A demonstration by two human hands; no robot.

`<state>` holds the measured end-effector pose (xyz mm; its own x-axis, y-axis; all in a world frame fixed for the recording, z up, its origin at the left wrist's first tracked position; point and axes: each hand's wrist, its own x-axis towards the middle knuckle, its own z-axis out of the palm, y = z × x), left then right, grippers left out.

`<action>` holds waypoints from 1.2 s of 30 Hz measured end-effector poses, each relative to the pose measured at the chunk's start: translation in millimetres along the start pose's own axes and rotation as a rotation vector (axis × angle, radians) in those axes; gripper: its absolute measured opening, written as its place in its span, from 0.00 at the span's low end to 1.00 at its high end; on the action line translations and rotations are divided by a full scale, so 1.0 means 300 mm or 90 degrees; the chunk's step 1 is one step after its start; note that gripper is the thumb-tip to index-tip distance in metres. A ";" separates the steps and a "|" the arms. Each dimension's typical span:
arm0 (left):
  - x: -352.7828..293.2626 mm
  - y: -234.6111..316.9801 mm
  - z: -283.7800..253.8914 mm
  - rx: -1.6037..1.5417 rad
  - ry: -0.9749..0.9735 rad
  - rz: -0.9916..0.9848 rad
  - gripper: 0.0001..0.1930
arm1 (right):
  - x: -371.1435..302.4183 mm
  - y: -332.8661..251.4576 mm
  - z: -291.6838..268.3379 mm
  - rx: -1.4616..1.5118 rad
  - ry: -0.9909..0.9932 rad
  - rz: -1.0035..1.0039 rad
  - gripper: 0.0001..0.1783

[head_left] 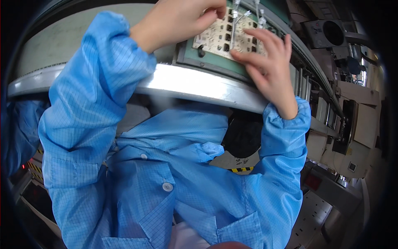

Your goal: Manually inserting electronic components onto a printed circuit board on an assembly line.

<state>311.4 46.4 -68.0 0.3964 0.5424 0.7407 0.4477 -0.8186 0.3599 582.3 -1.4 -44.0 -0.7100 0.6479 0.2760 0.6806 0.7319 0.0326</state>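
A beige panel [213,38] with dark speckles and rows of dark rectangular slots lies on a green base [192,56] at the top of the head view. Thin leads with whitish ends [235,14] stretch across the panel. My left hand [182,18] is over the panel's left side, its fingers curled in at the upper edge of the picture. What they hold, if anything, is hidden. On the right side of the panel, my right hand [269,58] has its thumb and fingers spread apart, with the thumb low near the slots. Nothing shows between them.
A shiny metal rail [199,85] runs along the near side of the line, in front of my body. A dark knob [201,51] stands by the panel's near left corner. Rollers [321,108] continue to the right. Another blue sleeve [25,133] shows at far left.
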 end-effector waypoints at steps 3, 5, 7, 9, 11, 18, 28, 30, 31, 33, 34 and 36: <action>0.022 0.017 0.053 -0.019 0.089 0.064 0.05 | -0.019 -0.007 -0.024 -0.018 -0.054 0.007 0.25; 0.025 0.009 0.063 0.159 -0.026 -0.115 0.08 | 0.025 0.045 -0.052 0.055 -0.082 -0.032 0.22; 0.099 0.089 0.153 0.250 -0.002 -0.177 0.12 | 0.113 0.274 -0.033 0.173 0.074 -0.008 0.25; 0.190 0.130 0.270 0.335 -0.043 -0.214 0.19 | 0.190 0.435 0.008 0.038 0.151 -0.021 0.24; 0.281 0.090 0.395 0.398 -0.038 -0.241 0.22 | 0.215 0.512 0.125 0.103 0.141 0.017 0.19; 0.344 -0.011 0.451 0.375 -0.149 -0.337 0.15 | 0.172 0.479 0.137 0.069 0.086 0.079 0.11; 0.352 0.021 0.477 0.127 -0.166 -0.358 0.14 | 0.118 0.508 0.175 0.290 0.185 0.194 0.13; 0.347 0.007 0.478 0.114 -0.120 -0.334 0.14 | 0.119 0.488 0.160 0.330 0.200 0.205 0.14; 0.336 0.000 0.474 0.119 -0.124 -0.333 0.14 | 0.120 0.477 0.157 0.365 0.209 0.212 0.15; 0.332 0.011 0.462 0.116 -0.124 -0.320 0.14 | 0.110 0.496 0.141 0.342 0.227 0.241 0.16; 0.326 0.004 0.455 0.118 -0.126 -0.319 0.14 | 0.091 0.503 0.132 0.306 0.198 0.291 0.12; 0.303 -0.019 0.423 0.126 -0.119 -0.229 0.13 | 0.080 0.453 0.128 0.186 0.177 0.268 0.11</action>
<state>446.7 124.2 -74.8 0.3173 0.8261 0.4657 0.7212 -0.5291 0.4472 650.7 121.7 -69.8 -0.2880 0.8450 0.4505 0.7880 0.4765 -0.3899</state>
